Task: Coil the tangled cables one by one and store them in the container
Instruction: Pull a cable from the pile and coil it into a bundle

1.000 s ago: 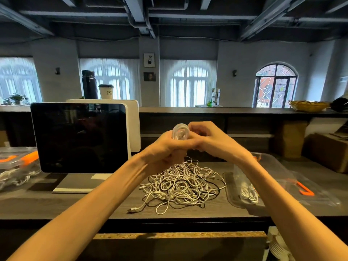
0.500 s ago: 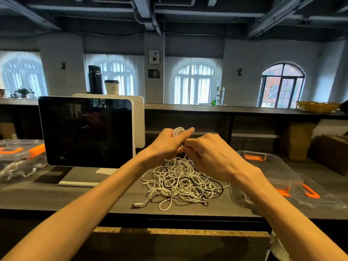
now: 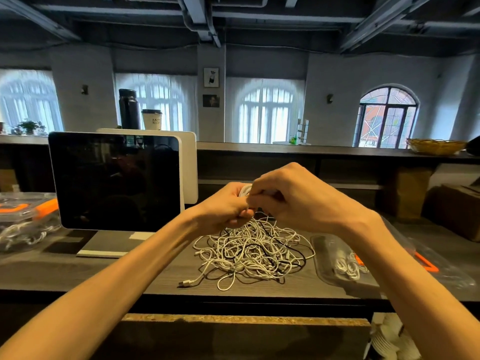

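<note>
Change: your right hand [image 3: 298, 196] has closed over the coil since a moment ago.
Coil [image 3: 245, 189]: white, pinched between both hands above the tangle [image 3: 253, 252].
Left hand [image 3: 226, 206]: curled round it.
Container [image 3: 345, 263]: right, holding coiled cables.

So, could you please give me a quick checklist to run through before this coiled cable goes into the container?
1. Coil gripped by both hands: ok. The left hand and right hand hold the white coil.
2. Loose end tucked in: cannot tell, fingers hide it.
3. Coil free of the tangled pile: cannot tell.
4. Container open, to the right: ok.
5. Room inside: ok; a few coiled cables lie there.
</note>
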Demonstrator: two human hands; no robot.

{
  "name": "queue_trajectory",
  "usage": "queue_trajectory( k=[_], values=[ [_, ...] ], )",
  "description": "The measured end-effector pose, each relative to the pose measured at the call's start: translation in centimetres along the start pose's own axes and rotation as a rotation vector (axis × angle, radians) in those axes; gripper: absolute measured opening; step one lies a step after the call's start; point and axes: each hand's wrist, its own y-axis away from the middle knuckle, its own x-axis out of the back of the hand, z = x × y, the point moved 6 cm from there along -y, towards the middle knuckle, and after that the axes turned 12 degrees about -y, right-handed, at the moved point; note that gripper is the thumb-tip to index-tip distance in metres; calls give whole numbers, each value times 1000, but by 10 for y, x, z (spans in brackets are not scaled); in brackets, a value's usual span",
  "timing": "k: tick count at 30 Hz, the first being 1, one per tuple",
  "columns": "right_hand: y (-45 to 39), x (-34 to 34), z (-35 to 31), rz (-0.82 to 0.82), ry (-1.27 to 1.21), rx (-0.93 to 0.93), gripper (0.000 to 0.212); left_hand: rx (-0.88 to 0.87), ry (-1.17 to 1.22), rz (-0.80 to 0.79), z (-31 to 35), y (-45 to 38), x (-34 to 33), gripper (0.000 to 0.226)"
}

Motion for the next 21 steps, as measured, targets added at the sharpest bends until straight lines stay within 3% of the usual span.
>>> queue_trajectory(
  k=[3, 8, 11, 13, 16, 21],
  values=[
    [-6, 11, 2, 55, -54, -1, 10, 20, 11, -123, 7, 9, -18, 36],
    [-15, 18, 11, 96, -298, 49, 12, 129, 394, -377, 15, 17, -39, 90],
    [-16, 14, 22, 130, -429, -7, 20, 92, 462, -425, 21, 21, -41, 107],
    [-16, 7, 33, 127, -493, -90, 23, 17, 385, -408, 23, 25, -37, 96],
    [-17, -2, 43, 146, -439, -109, 30, -100, 242, -321, 25, 25, -32, 36],
    [-13, -11, 52, 209, -404, -135, 34, -110, 268, -135, 14, 22, -23, 19]
  ],
)
